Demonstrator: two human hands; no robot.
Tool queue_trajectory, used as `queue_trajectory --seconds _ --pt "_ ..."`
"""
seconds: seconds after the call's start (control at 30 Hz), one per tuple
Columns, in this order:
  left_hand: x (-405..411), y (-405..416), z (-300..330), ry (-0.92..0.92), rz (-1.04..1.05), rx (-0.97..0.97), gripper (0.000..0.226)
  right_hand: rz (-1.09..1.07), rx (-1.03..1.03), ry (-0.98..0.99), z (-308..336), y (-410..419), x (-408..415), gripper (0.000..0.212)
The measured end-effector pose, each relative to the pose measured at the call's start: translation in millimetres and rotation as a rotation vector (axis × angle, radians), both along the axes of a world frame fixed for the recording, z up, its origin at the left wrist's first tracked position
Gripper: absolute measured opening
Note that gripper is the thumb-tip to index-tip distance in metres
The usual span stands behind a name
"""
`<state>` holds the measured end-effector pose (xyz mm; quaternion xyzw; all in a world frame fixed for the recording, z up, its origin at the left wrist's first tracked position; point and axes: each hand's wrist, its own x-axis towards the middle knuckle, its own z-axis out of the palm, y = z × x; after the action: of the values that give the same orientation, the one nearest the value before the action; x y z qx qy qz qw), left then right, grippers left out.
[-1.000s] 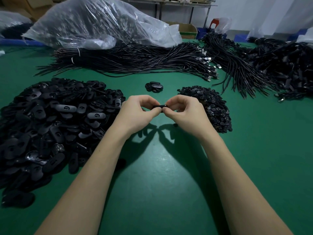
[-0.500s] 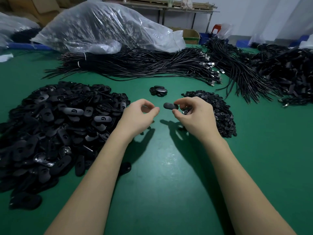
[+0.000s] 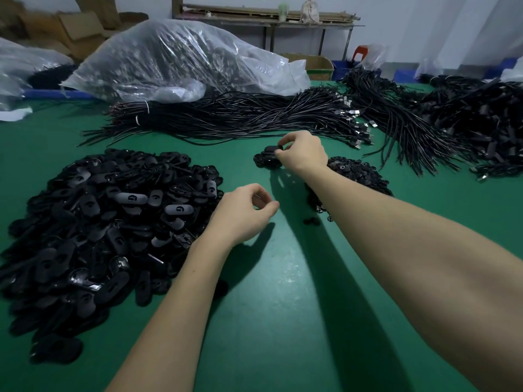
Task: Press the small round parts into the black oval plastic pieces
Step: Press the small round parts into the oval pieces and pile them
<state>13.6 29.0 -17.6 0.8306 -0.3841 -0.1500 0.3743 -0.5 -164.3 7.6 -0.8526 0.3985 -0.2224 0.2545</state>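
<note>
Two bare forearms reach out over the green table. Right hand stretched far forward, wrist bent down, fingertips pinching a black oval piece right at the top of a small stack of oval pieces; whether the piece already touches the stack cannot be told. Left hand hangs back nearer the body, just above the table, fingers loosely curled, thumb and forefinger tips close together around a small gap, nothing visible between them.

Large heap of black oval pieces lies on the left, its edge just beside the left wrist. Smaller heap of small round parts sits on the right, partly hidden under the right forearm; a few loose round parts lie on the table beside that arm's shadow.

Behind the stack: long bundles of black cables stretched across the table, metal plugs at their right ends, more cable bundles piled far right. Clear plastic bag, bulky, rests behind the cables. Metal shelf against the back wall; cardboard at upper left.
</note>
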Motion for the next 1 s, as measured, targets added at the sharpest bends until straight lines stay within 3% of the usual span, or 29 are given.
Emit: queue_trajectory --seconds 0.27,0.43,0.57,0.77,0.9,1.0 --pt "-1 0 0 -0.011 -0.002 -0.001 0.013 0.081 -0.029 0.081 4 7 9 0.016" --pt "-1 -1 0 -0.034 0.004 0.016 0.012 0.498 0.111 0.298 20 28 8 0.018" --pt "0 -2 -1 -0.012 0.005 0.02 0.01 0.638 0.178 0.364 34 54 20 0.019" --pt "3 -3 -3 -0.057 -0.054 0.023 0.003 0.613 0.107 0.45 29 82 40 0.029" --pt "5 -2 -3 -0.141 -0.046 0.019 0.026 0.572 0.078 0.429 20 89 42 0.032" --pt "6 -3 -3 -0.129 -0.062 0.02 0.02 0.579 0.077 0.361 24 91 38 0.025"
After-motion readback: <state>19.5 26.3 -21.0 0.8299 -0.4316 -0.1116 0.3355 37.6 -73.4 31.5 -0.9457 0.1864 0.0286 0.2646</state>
